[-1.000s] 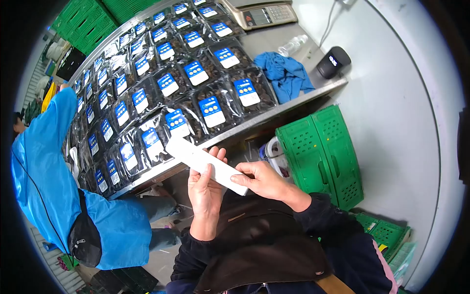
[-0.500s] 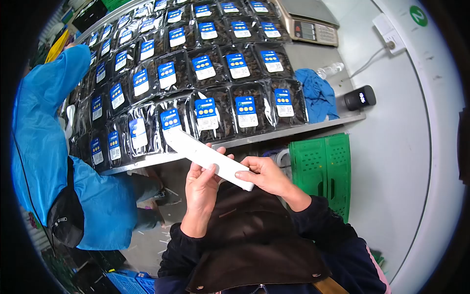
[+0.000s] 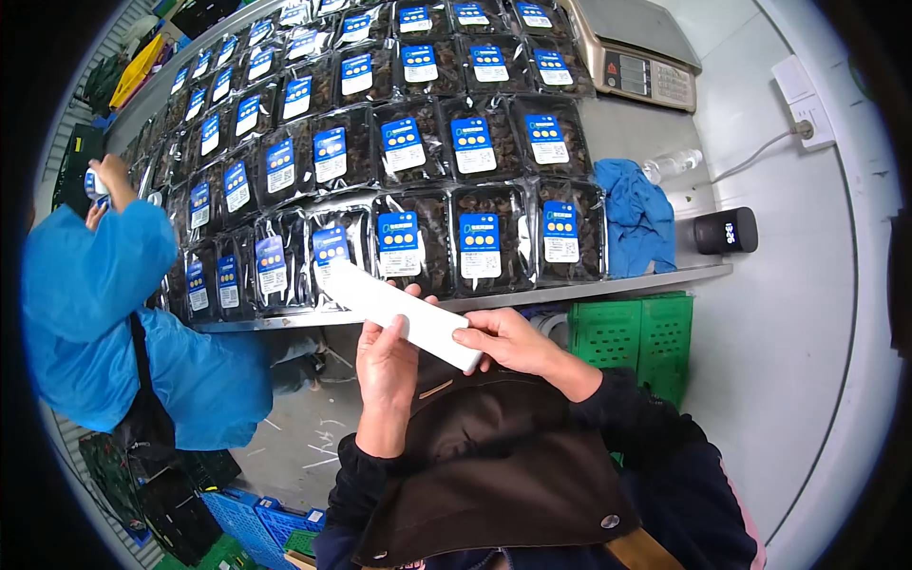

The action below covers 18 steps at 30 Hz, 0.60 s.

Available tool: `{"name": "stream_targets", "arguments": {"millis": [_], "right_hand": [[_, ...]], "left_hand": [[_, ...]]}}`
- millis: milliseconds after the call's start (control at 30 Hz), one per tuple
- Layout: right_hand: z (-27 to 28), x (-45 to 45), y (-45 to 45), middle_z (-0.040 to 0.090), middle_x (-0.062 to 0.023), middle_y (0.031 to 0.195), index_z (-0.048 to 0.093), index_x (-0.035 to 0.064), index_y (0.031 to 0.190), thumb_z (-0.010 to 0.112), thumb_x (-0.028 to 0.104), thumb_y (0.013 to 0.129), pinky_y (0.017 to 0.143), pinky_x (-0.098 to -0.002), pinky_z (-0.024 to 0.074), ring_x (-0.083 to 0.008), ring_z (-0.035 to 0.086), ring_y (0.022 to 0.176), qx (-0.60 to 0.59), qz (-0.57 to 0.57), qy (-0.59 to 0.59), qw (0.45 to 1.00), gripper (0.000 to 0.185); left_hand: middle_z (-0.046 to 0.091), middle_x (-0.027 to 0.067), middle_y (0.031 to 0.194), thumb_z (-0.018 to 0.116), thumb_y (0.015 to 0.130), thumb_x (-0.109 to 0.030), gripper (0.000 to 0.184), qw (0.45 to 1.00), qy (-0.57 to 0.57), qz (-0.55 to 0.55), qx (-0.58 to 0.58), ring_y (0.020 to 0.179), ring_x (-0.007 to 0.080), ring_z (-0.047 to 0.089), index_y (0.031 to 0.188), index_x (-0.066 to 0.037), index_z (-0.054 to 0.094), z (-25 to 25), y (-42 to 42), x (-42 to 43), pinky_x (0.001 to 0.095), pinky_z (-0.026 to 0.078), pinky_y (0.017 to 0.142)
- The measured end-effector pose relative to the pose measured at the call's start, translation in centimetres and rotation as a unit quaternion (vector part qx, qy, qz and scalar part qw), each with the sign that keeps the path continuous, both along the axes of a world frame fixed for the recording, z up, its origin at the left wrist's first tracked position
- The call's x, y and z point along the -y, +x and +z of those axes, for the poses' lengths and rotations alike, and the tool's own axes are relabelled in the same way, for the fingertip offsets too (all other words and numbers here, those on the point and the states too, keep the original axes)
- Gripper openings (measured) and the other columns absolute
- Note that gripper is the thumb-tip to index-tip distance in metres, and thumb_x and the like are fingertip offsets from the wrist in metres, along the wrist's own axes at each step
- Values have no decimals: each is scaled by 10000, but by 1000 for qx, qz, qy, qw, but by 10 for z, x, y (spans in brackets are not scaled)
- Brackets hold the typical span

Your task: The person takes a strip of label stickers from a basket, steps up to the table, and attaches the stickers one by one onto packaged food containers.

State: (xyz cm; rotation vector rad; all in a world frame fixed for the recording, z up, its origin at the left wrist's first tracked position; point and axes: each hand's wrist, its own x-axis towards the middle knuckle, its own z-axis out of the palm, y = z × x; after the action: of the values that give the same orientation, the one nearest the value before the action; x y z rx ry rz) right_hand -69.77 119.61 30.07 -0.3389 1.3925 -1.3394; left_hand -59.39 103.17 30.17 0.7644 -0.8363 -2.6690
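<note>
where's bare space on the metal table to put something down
The widest bare patch of metal table lies between the scale, the rightmost packs, the blue cloth and the clear bottle. A smaller gap sits between the cloth, bottle and black display device. Leftward it is crowded, packs lying nearly edge to edge. The white strip partly hides one front pack.

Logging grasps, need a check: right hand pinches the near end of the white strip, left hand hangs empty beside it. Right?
Not quite: the left hand isn't empty. The head view shows it holding the white strip too, thumb on top. The right hand does pinch the near end, as you say.
</note>
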Motion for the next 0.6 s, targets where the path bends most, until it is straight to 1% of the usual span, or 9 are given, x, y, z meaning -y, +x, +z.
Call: {"name": "stream_targets", "arguments": {"millis": [67,167,200,300,400,433,533,567,600], "right_hand": [[3,-2,-2,644,-7,801,650,10,996,544,291,973,559,-209,460,-60,582,681,-22,4,13,1000,301],[6,-1,-5,633,-1,783,654,-19,946,556,316,971,617,-234,472,-47,556,732,-147,-20,-29,989,351],[6,0,-4,633,-1,783,654,-19,946,556,316,971,617,-234,472,-47,556,732,-151,-22,-30,988,351],[9,3,3,637,10,836,663,-3,1056,552,297,976,628,-229,480,-52,559,730,-11,-128,-39,991,330],[8,10,14,645,8,846,659,-6,1079,553,283,975,647,-226,477,-51,562,745,-63,-84,-65,992,325],[9,12,13,648,9,836,661,-17,1058,572,248,964,661,-226,468,-46,555,751,-114,-56,-68,990,295],[15,16,11,646,13,808,664,-24,1040,594,214,949,663,-229,456,-46,546,743,-139,-59,-58,987,264],[11,16,10,647,11,787,673,-23,1013,603,190,943,628,-220,444,-36,534,709,-121,-64,-59,989,236],[13,14,9,647,4,772,674,-27,969,619,181,930,595,-208,431,-27,536,686,-102,-71,-41,991,218]], "left_hand": [[537,161,1326,529,921,-42,443,999,14,30,-21,1221,353,521,1354,-36,439,-2,-3,-2,468,424,1038],[536,188,1314,516,920,-21,424,998,33,54,-13,1229,377,509,1337,-20,444,4,-6,-3,475,421,1043],[538,202,1303,516,916,-13,417,997,43,60,-10,1224,392,509,1326,-7,447,5,-6,-1,481,425,1038],[535,211,1307,512,917,-11,425,999,25,32,-31,1227,374,512,1335,9,435,8,-1,6,466,423,1045],[534,229,1300,515,914,-10,422,1000,-5,13,-18,1225,379,512,1326,19,431,22,8,8,472,421,1045],[523,265,1294,502,913,-5,405,1000,-12,22,0,1191,400,536,1307,28,418,26,10,7,491,438,1022],[526,249,1301,516,916,-19,399,1000,10,23,-9,1187,382,543,1303,26,432,22,19,10,469,438,1027],[559,218,1267,518,923,-30,358,1000,14,27,-6,1134,344,585,1274,15,462,21,21,10,443,486,971],[559,218,1267,518,923,-30,358,1000,17,25,-5,1134,344,585,1274,15,462,16,24,11,443,486,971]]}}
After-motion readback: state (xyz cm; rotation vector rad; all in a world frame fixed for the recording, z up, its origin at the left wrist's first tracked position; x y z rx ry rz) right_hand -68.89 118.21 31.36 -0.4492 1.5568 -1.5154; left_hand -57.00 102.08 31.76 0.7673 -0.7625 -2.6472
